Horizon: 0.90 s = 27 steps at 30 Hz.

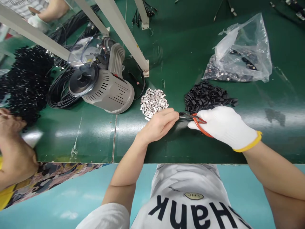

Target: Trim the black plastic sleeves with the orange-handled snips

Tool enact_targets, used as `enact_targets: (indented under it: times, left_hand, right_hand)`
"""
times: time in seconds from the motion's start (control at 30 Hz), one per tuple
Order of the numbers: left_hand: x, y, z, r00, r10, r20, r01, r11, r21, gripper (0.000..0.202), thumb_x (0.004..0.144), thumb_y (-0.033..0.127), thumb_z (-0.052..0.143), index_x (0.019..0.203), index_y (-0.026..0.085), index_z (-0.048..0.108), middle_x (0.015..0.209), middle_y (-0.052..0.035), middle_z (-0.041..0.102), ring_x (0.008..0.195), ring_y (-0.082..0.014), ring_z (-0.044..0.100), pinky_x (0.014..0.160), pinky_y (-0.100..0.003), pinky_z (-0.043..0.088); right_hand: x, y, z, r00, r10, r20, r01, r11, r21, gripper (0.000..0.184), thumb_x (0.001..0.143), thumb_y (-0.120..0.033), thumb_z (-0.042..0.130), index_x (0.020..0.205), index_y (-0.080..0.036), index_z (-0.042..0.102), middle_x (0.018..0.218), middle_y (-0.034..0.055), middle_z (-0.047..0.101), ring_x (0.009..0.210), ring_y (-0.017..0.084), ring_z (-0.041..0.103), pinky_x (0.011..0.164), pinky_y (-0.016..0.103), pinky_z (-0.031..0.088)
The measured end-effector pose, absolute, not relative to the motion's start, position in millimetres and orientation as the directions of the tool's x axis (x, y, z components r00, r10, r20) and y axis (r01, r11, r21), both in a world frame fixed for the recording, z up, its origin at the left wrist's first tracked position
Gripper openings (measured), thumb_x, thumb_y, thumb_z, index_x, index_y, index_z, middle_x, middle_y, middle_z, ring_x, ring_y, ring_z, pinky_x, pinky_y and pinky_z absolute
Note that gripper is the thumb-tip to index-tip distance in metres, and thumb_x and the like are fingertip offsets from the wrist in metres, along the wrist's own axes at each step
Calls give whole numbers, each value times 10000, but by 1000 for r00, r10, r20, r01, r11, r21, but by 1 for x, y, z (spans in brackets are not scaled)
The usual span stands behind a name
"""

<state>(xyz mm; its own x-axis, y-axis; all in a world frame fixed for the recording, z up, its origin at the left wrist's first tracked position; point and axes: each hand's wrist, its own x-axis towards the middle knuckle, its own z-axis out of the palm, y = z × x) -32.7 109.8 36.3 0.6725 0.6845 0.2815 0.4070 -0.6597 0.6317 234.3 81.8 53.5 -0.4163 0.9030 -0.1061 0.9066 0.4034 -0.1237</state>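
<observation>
My bare left hand [159, 124] is closed in a pinch on a small part at its fingertips, too small to name, just below a pile of small silver metal shells [153, 102]. My right hand [226, 126], in a white glove with a yellow cuff, grips red-handled pliers [197, 122]. The pliers' jaws meet the left fingertips. A heap of small black plastic pieces [206, 99] lies right behind the pliers. Both hands rest over the green table [95, 133].
A grey machine with a round disc [105, 86] lies left of the silver pile. Black cable coils [28, 79] crowd the far left. A clear plastic bag of parts [243, 54] sits at the back right. White frame bars [124, 31] cross above. Another person's arm [11, 149] is at the left edge.
</observation>
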Motion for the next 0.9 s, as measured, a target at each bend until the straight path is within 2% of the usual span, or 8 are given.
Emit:
enact_targets:
  times: [0.1, 0.17, 0.3, 0.37, 0.47, 0.67, 0.8, 0.9]
  left_hand:
    - [-32, 108, 34, 618, 668, 414, 414, -724, 551, 121, 1046, 220, 523, 1004, 215, 636, 749, -11, 519, 694, -153, 465, 665, -315, 370]
    - [-27, 105, 33, 521, 731, 441, 392, -664, 637, 130, 1033, 241, 553, 954, 211, 651, 724, -7, 534, 679, -144, 484, 663, -309, 381]
    - [-13, 97, 30, 338, 933, 124, 134, -178, 975, 273, 1013, 339, 589, 788, 193, 636, 612, 19, 509, 579, -120, 507, 600, -285, 414]
    - [-8, 96, 28, 318, 947, -42, -17, 49, 999, 296, 968, 373, 636, 736, 189, 636, 549, 49, 418, 497, -105, 464, 538, -273, 405]
    - [-7, 97, 25, 300, 945, -132, -76, 161, 984, 271, 916, 346, 665, 699, 186, 642, 517, 66, 370, 453, -93, 434, 499, -260, 382]
    - [-15, 102, 31, 167, 985, -40, 265, -5, 964, 233, 915, 285, 615, 701, 195, 629, 529, 48, 467, 498, -99, 439, 532, -266, 344]
    - [-28, 112, 31, 44, 990, 133, 622, -131, 772, 265, 914, 266, 630, 662, 195, 587, 545, 52, 466, 527, -96, 392, 566, -280, 313]
    - [-35, 119, 26, -19, 983, 183, 738, -110, 665, 342, 912, 318, 682, 621, 196, 549, 501, 68, 413, 499, -91, 334, 557, -286, 293]
  right_hand:
    - [235, 86, 56, -445, 879, -173, 885, 403, -232, 685, 977, -786, 367, 649, -201, 505, 547, 16, 480, 517, 127, 303, 618, 318, 157]
    - [236, 88, 57, -444, 873, -201, 887, 395, -240, 689, 976, -787, 362, 652, -197, 510, 574, 27, 516, 532, 131, 357, 622, 316, 173]
    - [242, 87, 58, -266, 943, -201, 964, 260, -57, 670, 939, -808, 388, 747, -207, 614, 648, 80, 581, 578, 177, 439, 642, 318, 170]
    - [246, 85, 58, -202, 966, -160, 977, 209, 33, 679, 912, -829, 404, 819, -201, 645, 647, 97, 570, 594, 207, 477, 652, 319, 163]
    - [251, 84, 59, -191, 979, -74, 974, 199, 111, 687, 917, -813, 397, 874, -172, 642, 673, 119, 569, 648, 238, 522, 665, 321, 148]
    - [254, 91, 64, -153, 988, -34, 986, 154, 59, 669, 930, -792, 392, 861, -170, 627, 670, 93, 556, 622, 173, 434, 662, 319, 132]
    - [251, 95, 68, -91, 994, 69, 996, 90, 13, 620, 935, -755, 429, 964, -191, 684, 638, 62, 519, 588, 140, 332, 647, 322, 138]
    - [249, 99, 74, -27, 995, 100, 999, 30, -26, 620, 926, -752, 450, 996, -195, 715, 585, 40, 455, 569, 137, 284, 629, 325, 157]
